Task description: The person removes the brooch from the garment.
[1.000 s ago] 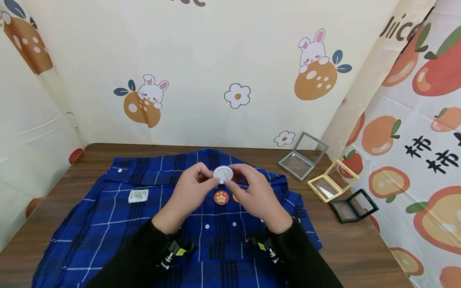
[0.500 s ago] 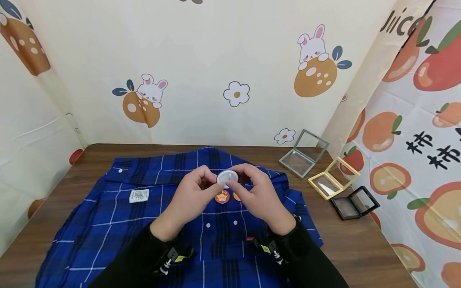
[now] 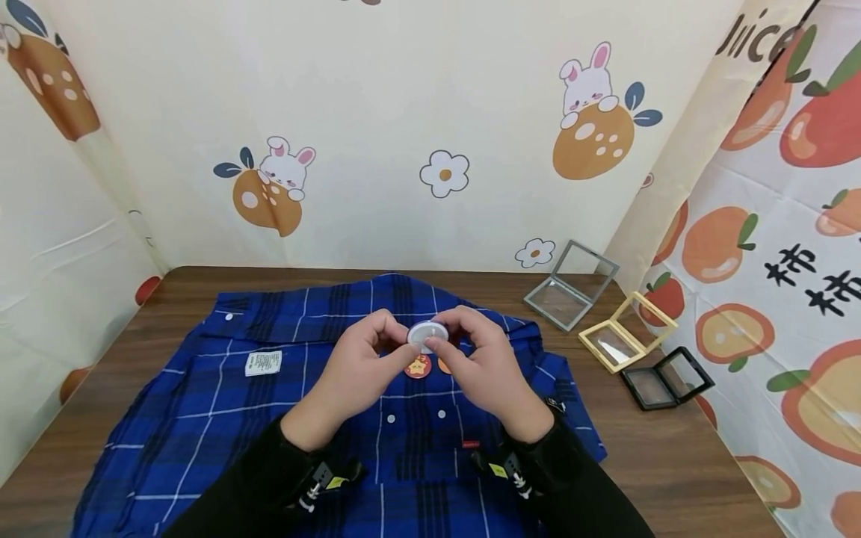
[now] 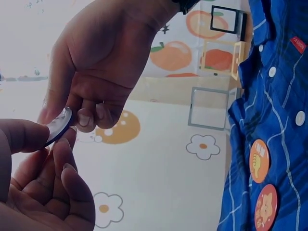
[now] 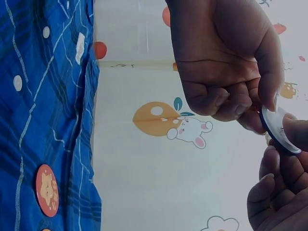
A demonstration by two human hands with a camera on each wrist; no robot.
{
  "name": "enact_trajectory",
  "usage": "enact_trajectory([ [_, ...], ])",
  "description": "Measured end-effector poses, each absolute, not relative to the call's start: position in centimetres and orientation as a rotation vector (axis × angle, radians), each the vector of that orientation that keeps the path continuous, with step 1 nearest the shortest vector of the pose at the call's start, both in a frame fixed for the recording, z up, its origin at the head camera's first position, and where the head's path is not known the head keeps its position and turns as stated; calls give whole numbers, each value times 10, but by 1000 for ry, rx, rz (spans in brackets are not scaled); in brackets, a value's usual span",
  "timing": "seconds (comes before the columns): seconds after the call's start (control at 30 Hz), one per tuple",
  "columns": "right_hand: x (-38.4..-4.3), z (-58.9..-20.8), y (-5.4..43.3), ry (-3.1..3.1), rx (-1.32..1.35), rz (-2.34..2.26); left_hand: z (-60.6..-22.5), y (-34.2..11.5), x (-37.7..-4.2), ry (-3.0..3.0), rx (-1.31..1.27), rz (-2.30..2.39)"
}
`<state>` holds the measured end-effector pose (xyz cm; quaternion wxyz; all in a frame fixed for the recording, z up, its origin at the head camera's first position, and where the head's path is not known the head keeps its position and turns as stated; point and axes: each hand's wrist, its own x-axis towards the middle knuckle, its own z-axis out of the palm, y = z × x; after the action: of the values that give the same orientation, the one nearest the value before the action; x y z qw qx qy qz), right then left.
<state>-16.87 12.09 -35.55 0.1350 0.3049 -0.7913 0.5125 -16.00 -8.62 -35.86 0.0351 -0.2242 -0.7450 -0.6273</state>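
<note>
A person's left hand (image 3: 366,359) and right hand (image 3: 484,366) pinch a round, pale-backed badge (image 3: 427,331) above a blue plaid shirt (image 3: 403,448) spread on a wooden tabletop (image 3: 662,478). The hold looks delicate: with only fingertips bearing on a thin, smooth edge, a slip of either thumb could tip the disc and drop it onto the cloth. A small fitting on the pale back may be a pin, though it is too fine to make out; if so, a thumb pushing carelessly there risks a prick, and forcing the piece could bend it. Should the badge fall, it would likely land near the red badge (image 3: 418,366) or the partly hidden orange badge (image 3: 444,365), both lying on the shirt. The badge sits between the two hands at the very tips of each grip, its pale side facing the wearer of the head camera, thumbs on the near face and fingers behind the rim. Each grip is closed down to the badge's thickness, with no other object held. Both wrist views show the disc tilted and well apart from the fabric, touching only fingers and thumbs.
</note>
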Motion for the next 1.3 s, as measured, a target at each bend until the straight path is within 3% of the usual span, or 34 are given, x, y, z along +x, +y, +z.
enact_trajectory([
  [1.3,-168,-355,122,-2321,871,1617,-358,-85,-160,-2313,-690,-1885],
])
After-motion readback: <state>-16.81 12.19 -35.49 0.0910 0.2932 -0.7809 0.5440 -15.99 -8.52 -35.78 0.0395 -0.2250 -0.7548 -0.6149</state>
